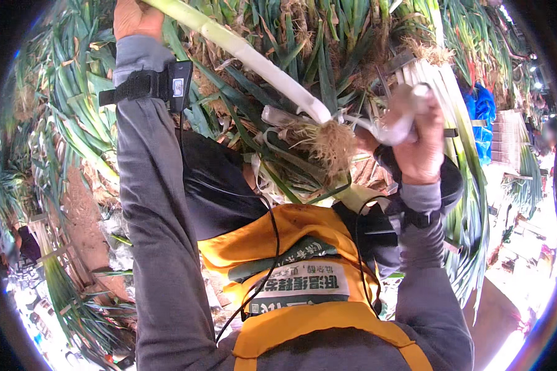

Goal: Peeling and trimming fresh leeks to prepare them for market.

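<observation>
A long leek (254, 59) slants across the upper middle, its pale shaft ending in a shaggy root tuft (331, 145). My left hand (137, 21) is closed at the leek's green end, its fingers partly cut off by the upper edge. Out to the right, my right hand (418, 133) is smeared by motion, with its fingers curled around a whitish strip of leek skin (393, 131). That strip runs from near the leek's root end toward the hand. Loose leaves and peelings (284, 117) lie under the shaft.
Piled leeks (315, 37) fill the far side. Trimmed white leeks (449, 111) lie to the right, beside a blue plastic bag (479, 120). More bundled leeks (62, 290) lie at the lower left. A yellow apron (291, 226) covers my lap, and dark cables (275, 241) hang across it.
</observation>
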A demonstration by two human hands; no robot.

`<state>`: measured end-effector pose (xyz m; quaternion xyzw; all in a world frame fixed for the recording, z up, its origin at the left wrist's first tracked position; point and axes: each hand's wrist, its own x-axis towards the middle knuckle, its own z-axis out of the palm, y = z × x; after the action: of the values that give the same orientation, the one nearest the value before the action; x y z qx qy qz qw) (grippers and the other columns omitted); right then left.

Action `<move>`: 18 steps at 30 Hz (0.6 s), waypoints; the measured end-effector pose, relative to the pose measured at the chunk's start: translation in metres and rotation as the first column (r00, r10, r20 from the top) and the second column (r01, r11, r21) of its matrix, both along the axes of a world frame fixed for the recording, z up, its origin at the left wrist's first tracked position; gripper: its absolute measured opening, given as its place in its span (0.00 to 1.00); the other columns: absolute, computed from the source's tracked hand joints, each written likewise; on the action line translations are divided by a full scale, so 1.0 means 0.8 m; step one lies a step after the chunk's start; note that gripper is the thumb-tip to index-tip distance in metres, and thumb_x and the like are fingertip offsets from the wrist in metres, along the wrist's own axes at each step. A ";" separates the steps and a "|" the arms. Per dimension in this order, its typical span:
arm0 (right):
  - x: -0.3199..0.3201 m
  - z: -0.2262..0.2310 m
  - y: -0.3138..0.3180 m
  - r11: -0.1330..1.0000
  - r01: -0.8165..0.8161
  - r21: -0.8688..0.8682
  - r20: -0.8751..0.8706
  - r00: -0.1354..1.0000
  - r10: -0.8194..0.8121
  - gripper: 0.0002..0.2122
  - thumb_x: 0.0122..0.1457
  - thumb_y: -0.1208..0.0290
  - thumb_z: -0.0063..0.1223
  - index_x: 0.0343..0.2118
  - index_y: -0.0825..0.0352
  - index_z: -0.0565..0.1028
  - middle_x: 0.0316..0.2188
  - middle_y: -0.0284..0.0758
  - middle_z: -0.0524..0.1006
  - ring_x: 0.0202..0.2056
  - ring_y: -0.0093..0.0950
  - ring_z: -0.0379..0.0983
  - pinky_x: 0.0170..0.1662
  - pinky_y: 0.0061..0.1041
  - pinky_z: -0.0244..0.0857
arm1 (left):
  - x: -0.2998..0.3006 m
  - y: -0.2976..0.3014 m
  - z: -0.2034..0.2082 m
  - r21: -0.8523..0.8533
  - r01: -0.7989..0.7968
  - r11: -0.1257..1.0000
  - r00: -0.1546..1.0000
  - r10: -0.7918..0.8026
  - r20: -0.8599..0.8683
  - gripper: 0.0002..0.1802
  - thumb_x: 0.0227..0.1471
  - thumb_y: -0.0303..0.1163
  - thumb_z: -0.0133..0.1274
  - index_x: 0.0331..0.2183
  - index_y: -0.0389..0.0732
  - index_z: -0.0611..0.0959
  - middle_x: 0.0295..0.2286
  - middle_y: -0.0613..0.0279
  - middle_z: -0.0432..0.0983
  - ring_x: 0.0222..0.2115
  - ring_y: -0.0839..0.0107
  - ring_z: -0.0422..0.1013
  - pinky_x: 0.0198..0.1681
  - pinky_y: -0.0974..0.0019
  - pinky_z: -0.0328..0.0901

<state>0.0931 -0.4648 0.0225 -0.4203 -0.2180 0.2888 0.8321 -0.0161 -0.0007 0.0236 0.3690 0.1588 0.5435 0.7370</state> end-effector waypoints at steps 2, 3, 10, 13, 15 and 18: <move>0.021 -0.003 -0.015 0.927 -0.118 0.356 -0.287 0.930 0.228 0.06 0.58 0.75 0.56 0.38 0.62 0.72 0.43 0.37 0.75 0.33 0.22 0.73 0.33 0.22 0.71 | -0.045 0.089 -0.012 0.033 0.242 0.970 0.934 -0.242 0.264 0.14 0.60 0.35 0.51 0.42 0.35 0.74 0.37 0.55 0.73 0.36 0.58 0.69 0.43 0.50 0.69; 0.027 -0.005 -0.031 0.984 0.095 0.153 -0.188 0.980 -0.065 0.07 0.58 0.75 0.56 0.39 0.62 0.73 0.41 0.37 0.76 0.34 0.23 0.74 0.34 0.23 0.72 | -0.001 0.059 -0.026 -0.043 0.079 0.996 0.992 -0.075 0.104 0.14 0.60 0.34 0.50 0.41 0.34 0.74 0.35 0.55 0.72 0.34 0.59 0.69 0.39 0.51 0.70; -0.010 -0.045 0.033 0.717 0.348 -0.604 0.744 0.568 0.351 0.11 0.58 0.70 0.56 0.41 0.70 0.76 0.32 0.47 0.78 0.33 0.44 0.76 0.37 0.33 0.70 | 0.011 0.019 -0.006 0.024 0.084 0.996 0.969 -0.087 0.232 0.13 0.60 0.35 0.52 0.38 0.35 0.76 0.32 0.56 0.72 0.33 0.61 0.69 0.40 0.52 0.69; -0.036 -0.064 0.067 0.719 0.428 -0.547 0.825 0.422 0.377 0.12 0.60 0.63 0.52 0.38 0.67 0.76 0.31 0.46 0.78 0.32 0.46 0.76 0.34 0.39 0.70 | 0.011 0.024 -0.008 -0.017 0.117 0.993 0.964 -0.109 0.241 0.12 0.59 0.35 0.52 0.38 0.36 0.76 0.31 0.56 0.73 0.33 0.62 0.69 0.40 0.52 0.69; -0.042 -0.072 0.084 0.650 0.508 -0.565 0.825 0.364 0.433 0.11 0.61 0.64 0.50 0.36 0.67 0.75 0.29 0.45 0.78 0.30 0.45 0.76 0.32 0.40 0.71 | 0.009 0.027 -0.014 -0.009 0.115 0.993 0.966 -0.109 0.236 0.12 0.59 0.36 0.53 0.39 0.36 0.76 0.31 0.57 0.72 0.34 0.62 0.69 0.41 0.53 0.69; -0.030 -0.098 0.090 0.575 0.596 -0.561 0.819 0.296 0.492 0.09 0.62 0.66 0.45 0.34 0.66 0.72 0.26 0.43 0.76 0.26 0.45 0.76 0.28 0.43 0.70 | 0.035 -0.003 -0.011 -0.063 0.058 0.996 0.980 -0.045 0.192 0.14 0.58 0.37 0.54 0.40 0.36 0.75 0.33 0.59 0.72 0.35 0.63 0.68 0.41 0.54 0.70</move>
<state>0.0693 -0.3930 -0.0562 -0.8396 -0.4875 0.0096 0.2394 0.0122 -0.0033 0.0147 0.2940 0.0965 0.5512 0.7749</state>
